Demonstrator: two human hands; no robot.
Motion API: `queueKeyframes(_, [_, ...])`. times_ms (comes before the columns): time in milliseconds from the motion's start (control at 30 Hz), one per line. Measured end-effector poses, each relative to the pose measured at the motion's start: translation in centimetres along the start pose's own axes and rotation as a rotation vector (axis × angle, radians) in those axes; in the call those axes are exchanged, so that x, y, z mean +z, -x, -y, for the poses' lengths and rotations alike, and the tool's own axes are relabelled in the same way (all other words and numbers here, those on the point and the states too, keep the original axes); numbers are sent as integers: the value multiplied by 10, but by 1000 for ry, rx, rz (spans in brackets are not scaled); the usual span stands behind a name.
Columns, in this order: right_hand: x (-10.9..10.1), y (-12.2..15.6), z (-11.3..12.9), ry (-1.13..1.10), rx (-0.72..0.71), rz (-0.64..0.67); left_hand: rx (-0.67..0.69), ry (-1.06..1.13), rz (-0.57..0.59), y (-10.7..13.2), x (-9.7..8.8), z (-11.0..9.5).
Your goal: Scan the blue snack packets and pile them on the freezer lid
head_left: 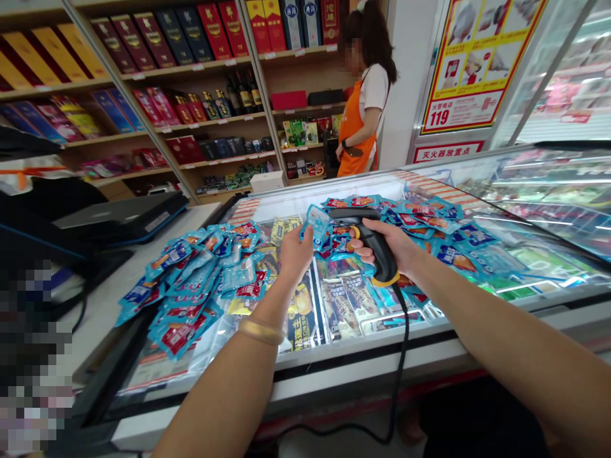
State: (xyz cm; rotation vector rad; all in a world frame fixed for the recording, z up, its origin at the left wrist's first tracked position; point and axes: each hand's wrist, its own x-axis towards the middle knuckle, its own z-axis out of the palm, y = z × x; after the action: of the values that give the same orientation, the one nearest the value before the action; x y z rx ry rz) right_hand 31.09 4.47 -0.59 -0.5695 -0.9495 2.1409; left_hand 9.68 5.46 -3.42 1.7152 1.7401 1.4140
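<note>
My left hand [294, 253] is closed on a small blue snack packet [316, 222], held up above the glass lid of a chest freezer [363, 356]. My right hand [389, 247] grips a black barcode scanner [370, 240] with a yellow trim, its head pointing left at the packet. The scanner's black cable [401, 356] hangs down over the freezer's front edge. One heap of blue and red snack packets [191, 280] lies on the lid to the left of my hands. A second heap [429, 222] lies to the right.
A white counter [109, 299] with a black laptop-like device [124, 216] stands at the left. Shelves of boxed goods and bottles [191, 83] fill the back wall. A person in an orange apron [360, 108] stands beyond the freezer. More glass-lidded freezers [548, 191] run to the right.
</note>
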Motion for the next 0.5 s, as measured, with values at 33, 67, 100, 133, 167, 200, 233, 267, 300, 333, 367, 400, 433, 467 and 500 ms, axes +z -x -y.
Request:
queueKeyframes(33, [0, 0, 0, 11, 8, 0, 6, -16, -1, 0, 0, 0])
queueKeyframes(67, [0, 0, 0, 20, 12, 0, 13, -33, 0, 0, -1, -1])
queueKeyframes(100, [0, 0, 0, 25, 11, -1, 19, -49, 3, 0, -1, -1])
queueKeyframes(133, [1, 0, 0, 28, 10, -1, 25, -61, 9, 0, -1, -2])
queueKeyframes(167, [1, 0, 0, 29, 9, -2, 29, -70, 17, 1, -1, -3])
queueKeyframes(200, [1, 1, 0, 27, 9, -2, 33, -77, 26, 1, -1, -4])
queueKeyframes(233, [2, 1, 0, 26, 10, -2, 36, -82, 33, 2, -1, -5])
queueKeyframes(267, [2, 1, 0, 26, 11, -1, 40, -87, 39, 3, -1, -6])
queueKeyframes(300, [2, 1, 0, 28, 9, 0, 43, -90, 44, 3, -1, -7])
queueKeyframes(333, [1, 1, 0, 32, 6, 2, 46, -93, 49, 4, -1, -7])
queueKeyframes(367, [1, 1, 0, 38, 3, 4, 49, -95, 54, 4, -1, -8])
queueKeyframes(400, [0, 0, 0, 45, -1, 6, 51, -97, 57, 4, -1, -8])
queueKeyframes(433, [-1, 0, 0, 50, -5, 7, 54, -100, 59, 4, -1, -7])
queueKeyframes(467, [-1, 0, -1, 53, -10, 7, 56, -102, 61, 3, 0, -7])
queueKeyframes(500, [-2, 0, -1, 54, -15, 8, 59, -104, 63, 3, 0, -6])
